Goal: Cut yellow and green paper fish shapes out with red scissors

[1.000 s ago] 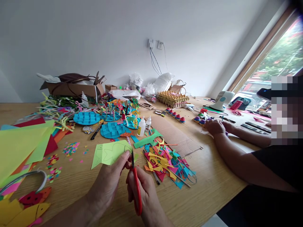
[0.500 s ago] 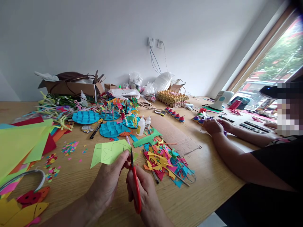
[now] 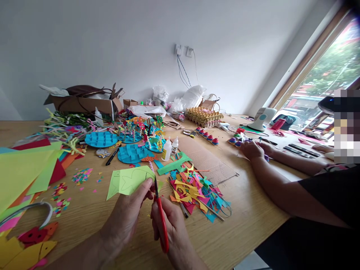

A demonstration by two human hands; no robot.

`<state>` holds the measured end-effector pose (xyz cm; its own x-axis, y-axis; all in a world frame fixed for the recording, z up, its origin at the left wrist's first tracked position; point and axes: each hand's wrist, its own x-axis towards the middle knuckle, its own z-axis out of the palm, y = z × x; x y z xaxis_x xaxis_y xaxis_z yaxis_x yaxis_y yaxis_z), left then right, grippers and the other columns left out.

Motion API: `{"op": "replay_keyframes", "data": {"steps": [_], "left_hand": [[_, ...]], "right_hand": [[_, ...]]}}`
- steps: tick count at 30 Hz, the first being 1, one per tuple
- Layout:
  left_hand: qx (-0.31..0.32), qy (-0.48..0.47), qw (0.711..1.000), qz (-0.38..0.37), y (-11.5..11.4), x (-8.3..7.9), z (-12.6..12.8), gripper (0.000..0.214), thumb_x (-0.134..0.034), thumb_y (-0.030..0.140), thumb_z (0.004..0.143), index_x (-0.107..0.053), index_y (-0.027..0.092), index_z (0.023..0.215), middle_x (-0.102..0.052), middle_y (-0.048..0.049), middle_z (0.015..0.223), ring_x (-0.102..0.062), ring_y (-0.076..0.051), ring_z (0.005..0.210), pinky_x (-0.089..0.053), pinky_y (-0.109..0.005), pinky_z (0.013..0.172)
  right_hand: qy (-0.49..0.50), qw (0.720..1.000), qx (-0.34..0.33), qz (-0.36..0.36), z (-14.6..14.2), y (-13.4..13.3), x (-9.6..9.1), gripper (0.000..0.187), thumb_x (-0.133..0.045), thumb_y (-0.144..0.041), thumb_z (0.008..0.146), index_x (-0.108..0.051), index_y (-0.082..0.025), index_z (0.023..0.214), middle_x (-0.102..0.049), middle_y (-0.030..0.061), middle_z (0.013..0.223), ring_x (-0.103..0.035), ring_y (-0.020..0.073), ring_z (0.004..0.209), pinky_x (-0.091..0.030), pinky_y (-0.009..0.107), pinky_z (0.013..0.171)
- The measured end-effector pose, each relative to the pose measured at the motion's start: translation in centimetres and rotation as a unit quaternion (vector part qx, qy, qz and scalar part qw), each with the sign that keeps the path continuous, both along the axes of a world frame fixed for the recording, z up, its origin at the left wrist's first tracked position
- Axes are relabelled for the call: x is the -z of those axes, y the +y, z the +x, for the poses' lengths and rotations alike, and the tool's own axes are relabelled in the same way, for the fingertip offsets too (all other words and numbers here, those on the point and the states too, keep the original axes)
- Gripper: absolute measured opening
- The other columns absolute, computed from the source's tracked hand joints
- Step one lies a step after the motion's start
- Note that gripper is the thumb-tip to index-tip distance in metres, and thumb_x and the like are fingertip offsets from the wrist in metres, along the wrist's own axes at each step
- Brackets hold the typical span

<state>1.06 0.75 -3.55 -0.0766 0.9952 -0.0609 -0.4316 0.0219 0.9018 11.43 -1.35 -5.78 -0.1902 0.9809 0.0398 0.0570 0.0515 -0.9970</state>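
A light green sheet of paper [image 3: 131,180] with drawn outlines is pinched at its right end by my left hand [image 3: 132,204]. My right hand [image 3: 171,225] grips red-handled scissors [image 3: 162,225], whose dark blades point up at the paper's right edge by my left fingertips. The blades look close together there. Just right of the blades lies a pile of colourful paper scraps [image 3: 194,189]. Beyond the sheet are a wavy blue paper disc [image 3: 133,153] and a small orange paper fish [image 3: 148,159].
A co-worker's hands [image 3: 254,150] work at a painted egg-carton strip [image 3: 234,141] on the right. Glue bottles [image 3: 166,150] stand beside a flat cardboard piece [image 3: 208,161]. Coloured paper sheets [image 3: 25,168] and yellow paper fish [image 3: 30,255] lie at left, a black marker [image 3: 112,156] behind.
My hands, the scissors and the green paper stay almost in place. The view shifts very slightly, and the co-worker's head has moved a little to the right.
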Motion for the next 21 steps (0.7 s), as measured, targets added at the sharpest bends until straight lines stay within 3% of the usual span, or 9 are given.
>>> {"op": "replay_keyframes", "data": {"steps": [12, 21], "left_hand": [[0.011, 0.042, 0.999, 0.014, 0.25, 0.44, -0.48, 0.016, -0.067, 0.033, 0.072, -0.066, 0.017, 0.069, -0.063, 0.0013, 0.069, -0.055, -0.016, 0.07, -0.045, -0.028, 0.071], [0.008, 0.043, 0.999, 0.008, 0.2, 0.52, -0.44, 0.017, -0.068, 0.033, 0.07, -0.066, 0.017, 0.07, -0.063, 0.0003, 0.071, -0.056, -0.017, 0.071, -0.047, -0.03, 0.072]], "right_hand": [[0.003, 1.0, -0.029, 0.008, 0.46, -0.23, -0.06, 0.043, -0.038, -0.054, 0.085, -0.037, -0.019, 0.059, -0.035, -0.0058, 0.049, -0.035, 0.0078, 0.043, -0.028, 0.019, 0.039], [0.005, 1.0, -0.028, 0.007, 0.43, -0.14, 0.13, 0.043, -0.038, -0.055, 0.084, -0.038, -0.019, 0.061, -0.033, -0.0059, 0.051, -0.034, 0.0081, 0.044, -0.028, 0.019, 0.04]]}}
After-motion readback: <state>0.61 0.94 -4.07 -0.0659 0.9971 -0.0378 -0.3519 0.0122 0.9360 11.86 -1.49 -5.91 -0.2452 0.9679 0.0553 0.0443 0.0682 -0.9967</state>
